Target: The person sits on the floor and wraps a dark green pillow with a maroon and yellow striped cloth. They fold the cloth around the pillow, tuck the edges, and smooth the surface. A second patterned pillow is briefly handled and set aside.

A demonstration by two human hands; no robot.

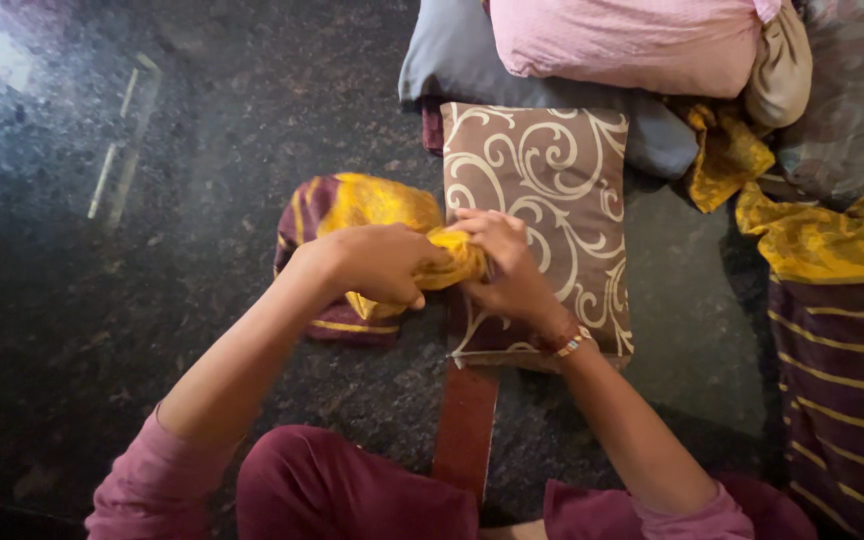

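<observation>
**Both hands bunched on the yellow-and-maroon cover at the pillow's edge**

The left hand (382, 262) is closed over a gathered fold of the yellow and maroon cover (352, 215), knuckles up, fingers curled tight around the cloth. The right hand (507, 265) meets it from three o'clock, fingers pinched narrow on the same yellow bunch (457, 262), a bracelet (574, 342) at the wrist. The cover lies on the dark speckled floor (152, 300), just at nine o'clock of the brown pillow with cream scrolls (552, 200), its gathered end touching that pillow's left edge. How much of the cover's opening is free I cannot tell; the hands hide it.

To my eye the step in hand is working the bunched mouth of the cover. Done well, that calls for keeping both grips on the hem rather than on loose middle cloth, holding the two hands close so the gather stays even, and pulling flat along the floor so the fabric does not twist.

At twelve o'clock sit a grey pillow (452, 60) and a pink pillow (622, 40) upon it, with a beige bundle (782, 70) beside. At two to four o'clock lies more yellow and maroon striped cloth (842, 350), well apart from the hands. A reddish-brown strip (467, 425) runs from under the brown pillow toward six o'clock, between the person's maroon-clad knees (352, 490)
</observation>
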